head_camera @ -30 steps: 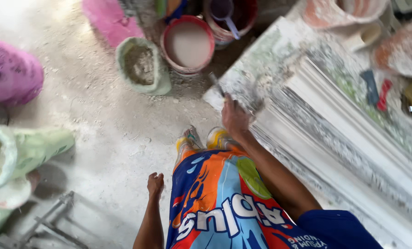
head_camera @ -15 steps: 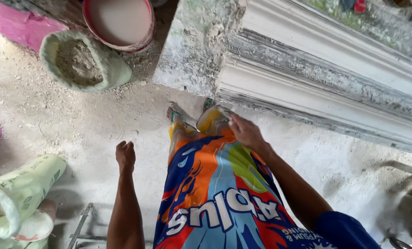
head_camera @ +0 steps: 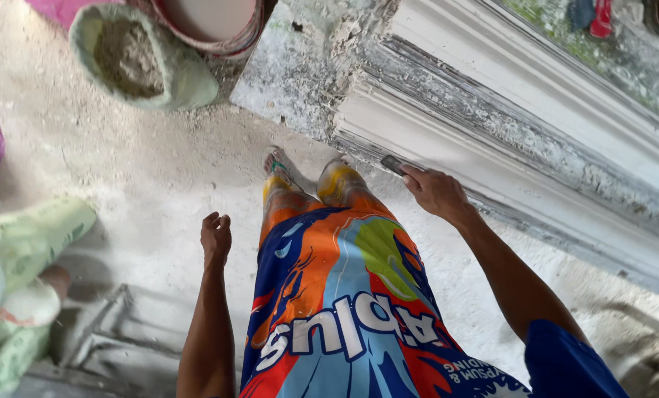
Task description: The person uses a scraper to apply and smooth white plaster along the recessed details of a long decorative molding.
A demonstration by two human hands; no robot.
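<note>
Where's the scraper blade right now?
In the head view the scraper blade is right of centre, pinched in the right hand and lying against the lower edge of the white plaster moulding, just beyond the person's feet.

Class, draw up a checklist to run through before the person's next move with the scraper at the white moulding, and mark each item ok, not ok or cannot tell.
1. Right hand has a grip on the dark scraper: ok.
2. Scraper blade meets the white moulding: cannot tell, the tip is small.
3. Left hand free, hanging at the side: ok.
4. Feet on the dusty floor, apart from the open sack of powder: ok.
5. Green sacks out of the way at the left: ok.
</note>
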